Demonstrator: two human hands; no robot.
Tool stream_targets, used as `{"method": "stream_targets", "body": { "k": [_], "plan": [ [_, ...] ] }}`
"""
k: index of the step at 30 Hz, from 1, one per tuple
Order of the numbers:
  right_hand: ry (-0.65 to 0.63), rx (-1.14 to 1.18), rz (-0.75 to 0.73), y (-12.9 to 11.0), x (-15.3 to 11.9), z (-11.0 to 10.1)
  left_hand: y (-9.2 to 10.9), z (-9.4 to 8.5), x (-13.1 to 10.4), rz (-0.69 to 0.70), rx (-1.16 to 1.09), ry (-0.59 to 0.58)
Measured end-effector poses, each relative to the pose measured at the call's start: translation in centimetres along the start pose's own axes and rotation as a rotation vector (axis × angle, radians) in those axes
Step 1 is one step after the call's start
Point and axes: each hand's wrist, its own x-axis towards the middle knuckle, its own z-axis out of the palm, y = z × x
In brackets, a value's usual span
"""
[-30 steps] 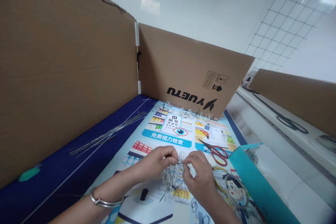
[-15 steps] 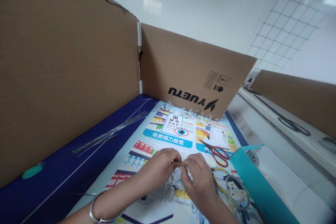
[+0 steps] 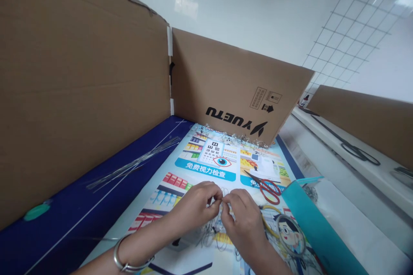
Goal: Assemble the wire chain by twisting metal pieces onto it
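Note:
My left hand (image 3: 204,201) and my right hand (image 3: 242,212) meet over the printed sheet, thumbs and fingertips pinched almost together. Between the fingertips is a thin wire (image 3: 225,190), part of which loops up behind them; the exact pinch points are too small to make out. Under the hands lies a loose tangle of fine wire pieces (image 3: 211,233), partly hidden by them. Red-handled scissors (image 3: 270,190) rest to the right of my right hand, blades pointing away to the left. Nearby are a yellow ring (image 3: 268,219) and a round clear-looking coil (image 3: 292,236).
Cardboard panels (image 3: 206,73) stand at the left and back. Along the back panel's foot lies a row of small wire pieces (image 3: 232,138). A bundle of long straight wires (image 3: 135,164) and a green blob (image 3: 37,212) lie left. At right stands a teal box edge (image 3: 319,223).
The hands stay in nearly the same place, both still pinching. The left fingers have shifted slightly, showing a small gap between thumb and finger. The view has moved very little.

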Motion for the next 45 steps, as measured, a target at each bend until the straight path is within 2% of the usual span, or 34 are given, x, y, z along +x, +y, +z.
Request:
{"method": "stream_targets", "body": {
  "k": [10,19,26,35,41,45],
  "plan": [
    [-0.043,0.056,0.05,0.38,0.07,-0.16,-0.42,0.01,0.11,-0.074,-0.124,-0.004],
    [-0.115,0.095,0.086,0.5,0.32,-0.49,-0.49,0.04,0.05,-0.065,-0.099,-0.016],
    [-0.092,0.053,0.052,0.14,0.37,-0.33,-0.14,0.09,-0.04,-0.036,-0.014,-0.007],
    [-0.068,0.074,0.077,0.2,0.13,0.33,-0.39,-0.08,0.09,-0.043,-0.114,-0.05],
    [-0.07,0.09,0.075,0.35,0.12,0.29,-0.29,-0.06,0.25,-0.049,-0.093,-0.048],
    [-0.027,0.096,0.059,0.3,0.23,0.29,-0.33,-0.08,0.11,-0.066,-0.091,-0.043]
  ]
}}
